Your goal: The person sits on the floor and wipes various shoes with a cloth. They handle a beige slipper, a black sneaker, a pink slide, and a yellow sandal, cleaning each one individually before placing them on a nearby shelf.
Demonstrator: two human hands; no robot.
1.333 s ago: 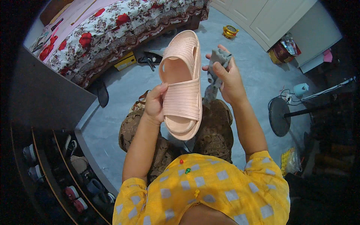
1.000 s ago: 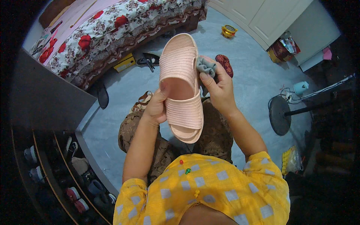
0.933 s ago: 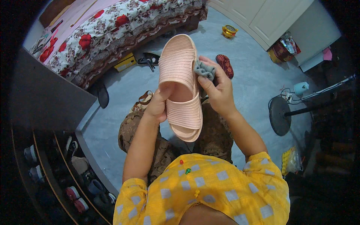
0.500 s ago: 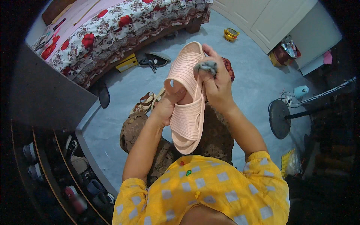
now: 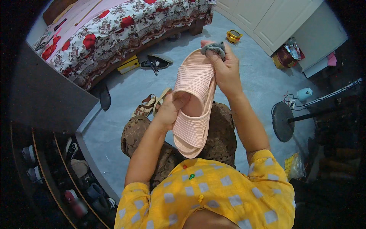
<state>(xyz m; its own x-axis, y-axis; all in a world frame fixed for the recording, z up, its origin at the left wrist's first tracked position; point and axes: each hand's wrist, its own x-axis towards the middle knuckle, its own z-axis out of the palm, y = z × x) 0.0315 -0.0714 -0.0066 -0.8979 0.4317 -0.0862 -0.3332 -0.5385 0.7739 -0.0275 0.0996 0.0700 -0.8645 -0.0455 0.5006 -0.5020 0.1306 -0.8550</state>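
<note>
Two bare hands on one job. We have the pink slipper (image 5: 193, 82) held up over the patterned trousers (image 5: 220, 128), clear of the floor (image 5: 255, 101), far end leaning right, near end by the yellow shirt (image 5: 213, 183). Ribbed band at each end, gap between; one shoe or two nested, we can't tell.

Left hand (image 5: 166, 113): clamped on the slipper's left edge, thumb inside the gap; other fingers mostly hidden, presumably curled underneath. Right hand (image 5: 228, 70): thumb and fingers pinched together on a bunched gray cloth (image 5: 214, 49), which touches the slipper's far end at its right corner. Brown-and-cream sandals (image 5: 144, 106) on the floor just beyond the left hand; dark shoe (image 5: 159, 61) farther off, near the bed (image 5: 127, 36).

Handling, our guess: light, foam or rubber, bends a bit but keeps its shape, hard to break. Ribs should give grip; smooth sole edge could slip if damp. Best hold, we'd say: side edge at the middle, thumb through the gap, leaving both ends free.
</note>
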